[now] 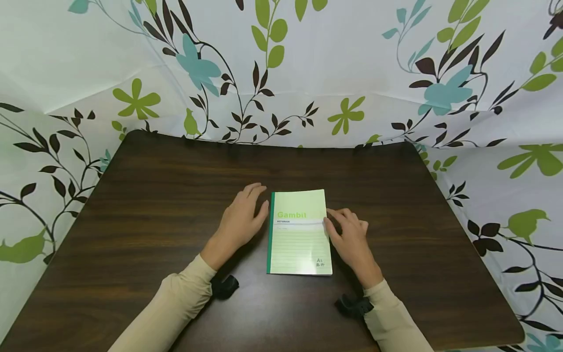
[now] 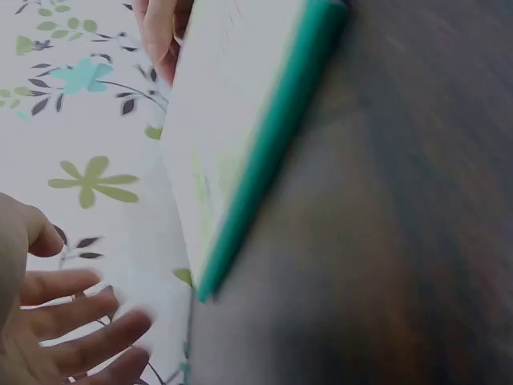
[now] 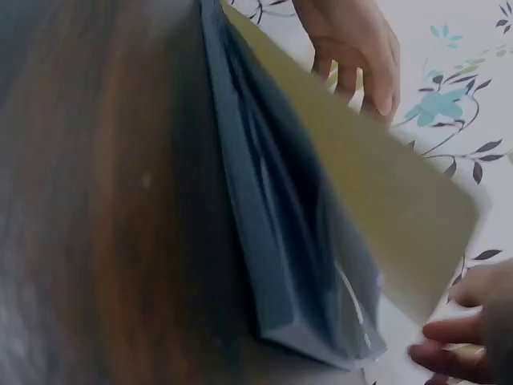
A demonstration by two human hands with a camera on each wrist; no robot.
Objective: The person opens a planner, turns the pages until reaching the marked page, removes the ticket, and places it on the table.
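Observation:
A light green notebook (image 1: 299, 239) with a dark green spine and the word Gambit on its cover lies on the dark wooden table. My left hand (image 1: 239, 215) is beside the spine, fingers straight and relaxed, holding nothing; in the left wrist view its spread fingers are apart from the green spine (image 2: 268, 152). At the opposite edge, my right hand (image 1: 349, 237) has thumb and bent fingers on the notebook's side. The right wrist view shows the front cover (image 3: 385, 200) raised from the pages (image 3: 268, 216), its corner by the right hand's thumb and fingers (image 3: 453, 329).
The wooden table (image 1: 154, 220) extends around the notebook on all sides. White fabric (image 1: 352, 44) printed with leaves, flowers and birds hangs behind and beside it. Black straps (image 1: 225, 287) are at both wrists below the beige sleeves (image 1: 176, 298).

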